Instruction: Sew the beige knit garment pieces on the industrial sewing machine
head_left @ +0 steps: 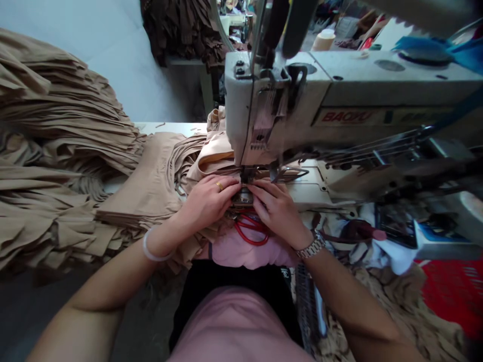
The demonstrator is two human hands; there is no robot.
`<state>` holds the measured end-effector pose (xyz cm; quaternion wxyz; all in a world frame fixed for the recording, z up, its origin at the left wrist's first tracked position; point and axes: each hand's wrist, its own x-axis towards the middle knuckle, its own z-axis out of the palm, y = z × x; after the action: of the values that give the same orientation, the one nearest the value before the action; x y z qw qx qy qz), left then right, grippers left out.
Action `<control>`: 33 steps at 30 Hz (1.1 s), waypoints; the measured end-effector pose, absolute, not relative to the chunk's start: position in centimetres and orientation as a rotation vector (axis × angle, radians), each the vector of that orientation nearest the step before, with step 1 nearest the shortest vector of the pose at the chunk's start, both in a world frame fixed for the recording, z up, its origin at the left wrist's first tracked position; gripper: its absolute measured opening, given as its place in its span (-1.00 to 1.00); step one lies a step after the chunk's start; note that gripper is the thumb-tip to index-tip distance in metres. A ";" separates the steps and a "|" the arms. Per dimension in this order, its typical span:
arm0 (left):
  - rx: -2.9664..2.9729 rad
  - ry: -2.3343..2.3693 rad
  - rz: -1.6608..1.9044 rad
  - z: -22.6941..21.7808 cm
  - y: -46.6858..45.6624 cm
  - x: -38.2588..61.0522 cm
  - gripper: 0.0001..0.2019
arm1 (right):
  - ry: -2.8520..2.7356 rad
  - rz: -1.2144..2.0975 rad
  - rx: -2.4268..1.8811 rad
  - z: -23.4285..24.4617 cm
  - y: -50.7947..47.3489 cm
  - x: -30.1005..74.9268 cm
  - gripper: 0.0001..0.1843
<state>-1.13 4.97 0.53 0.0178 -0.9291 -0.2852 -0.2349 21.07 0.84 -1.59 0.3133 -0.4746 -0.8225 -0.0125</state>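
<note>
Two bare hands are catalogued: the left hand point(209, 201) and the right hand point(277, 211), brought together with curved fingers, one either side of a small metal sewing-machine attachment point(241, 197). Whether the soft tan knit fabric point(211, 163) is pinched between them cannot be told; it is gathered in folds directly behind the fingers, at the needle area. One gold ring point(219, 186) is worn on the left hand, one pale smooth bangle point(151, 246) on the left wrist, and one metal-link watch point(311, 246) on the right wrist. Just below the hands, one red looped handle point(251, 230) lies on pink fabric point(241, 254). One cream industrial sewing machine point(339, 115) overhangs the hands. Two or more layered heaps of tan cut pieces point(56, 151) are stacked left, on a white table point(166, 128).
</note>
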 end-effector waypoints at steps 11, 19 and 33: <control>-2.861 -0.873 -0.601 0.4 4.9 -1.4 -0.61 | -2.237 -0.095 -1.296 -1.3 0.5 21.1 -0.55; -2.820 -0.779 -0.675 0.3 4.2 -0.5 -0.68 | -2.434 -0.458 -1.263 -1.0 0.4 20.1 -0.59; -2.302 -2.437 -0.841 0.8 22.7 -8.9 -0.74 | -2.322 -0.242 -1.287 -0.4 7.6 25.9 -0.71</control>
<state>-8.91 22.67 0.80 -0.1567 -0.6578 -0.6964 -0.2404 25.95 7.59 -0.35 0.2355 -0.4690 -0.8466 -0.0881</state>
